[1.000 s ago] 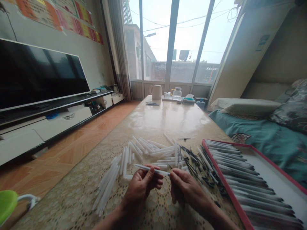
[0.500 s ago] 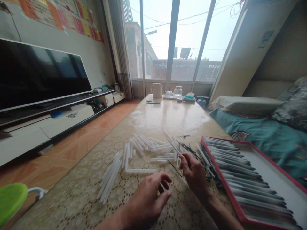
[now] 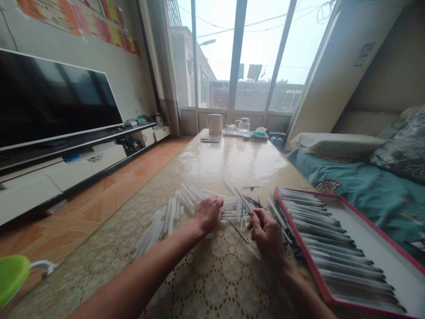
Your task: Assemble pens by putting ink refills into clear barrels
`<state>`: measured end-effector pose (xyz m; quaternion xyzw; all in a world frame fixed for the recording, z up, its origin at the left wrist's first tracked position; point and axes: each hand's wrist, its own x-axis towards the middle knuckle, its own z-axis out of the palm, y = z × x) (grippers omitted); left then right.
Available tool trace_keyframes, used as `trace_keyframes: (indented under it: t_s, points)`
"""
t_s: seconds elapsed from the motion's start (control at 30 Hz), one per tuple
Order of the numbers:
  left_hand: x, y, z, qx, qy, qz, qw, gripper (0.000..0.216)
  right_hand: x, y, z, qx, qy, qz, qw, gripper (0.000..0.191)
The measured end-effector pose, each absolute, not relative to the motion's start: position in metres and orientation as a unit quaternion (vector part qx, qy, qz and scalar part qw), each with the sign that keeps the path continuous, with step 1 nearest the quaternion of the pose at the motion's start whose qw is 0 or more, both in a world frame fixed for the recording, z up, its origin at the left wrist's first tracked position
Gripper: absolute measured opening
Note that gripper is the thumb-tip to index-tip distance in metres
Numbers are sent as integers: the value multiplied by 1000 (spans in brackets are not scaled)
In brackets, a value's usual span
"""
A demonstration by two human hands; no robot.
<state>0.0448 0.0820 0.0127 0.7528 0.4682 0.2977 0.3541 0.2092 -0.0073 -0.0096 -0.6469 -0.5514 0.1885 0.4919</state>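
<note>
My left hand (image 3: pixel 208 215) reaches over the loose white plastic tubes (image 3: pixel 232 204) in the middle of the table. Its fingers are curled down among them, and whatever they pinch is hidden. A slim pale pen-like stick (image 3: pixel 241 197) slants up and to the left out of my right hand (image 3: pixel 265 228), whose thumb and fingers are closed on it. Below that hand, a thin dark stick (image 3: pixel 236 229) points up and to the left. More white tubes (image 3: pixel 153 228) lie in a bundle at the left. Dark thin-tipped sticks (image 3: pixel 254 201) are heaped beyond my right hand.
A red-rimmed box (image 3: pixel 320 283) with a row of dark-ended, pen-like sticks stands at the right. Far down the patterned table (image 3: pixel 212 279) are a pitcher (image 3: pixel 215 124), a glass jug (image 3: pixel 243 126) and a tissue pack (image 3: pixel 259 134). A green stool (image 3: pixel 13 277) is at lower left.
My left hand has moved forward from the near part of the table to the white tubes, and its fingers have curled in. My right hand keeps its grip on the stick, nearly still.
</note>
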Motion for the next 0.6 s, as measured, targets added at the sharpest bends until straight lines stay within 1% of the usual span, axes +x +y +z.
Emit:
trace_keyframes:
  t_s: [0.17,0.23,0.33,0.37,0.43,0.47,0.53,0.6]
  points:
    - [44,81,13,792,472,282,264,6,207,-9,-9,-641,-565,173,490,31]
    - [38,75,17,793,471,293,252,3,205,-11,-8,-639,-566,162,495,30]
    - [21,58,19,777,476,307,273,11,201,-15,-2,-634,-575,141,498,27]
    - [15,51,18,764,477,313,300,14,200,-17,1,-627,-582,132,500,24]
    - [2,36,13,656,469,360,469,20,197,-20,5,-609,-605,114,501,19]
    - [-3,29,10,605,461,378,528,23,196,-21,6,-599,-619,105,497,17]
    - [-12,20,4,513,452,415,601,30,195,-24,8,-579,-652,92,481,12]
    - [-17,15,0,454,444,442,634,33,194,-25,9,-564,-684,77,457,9]
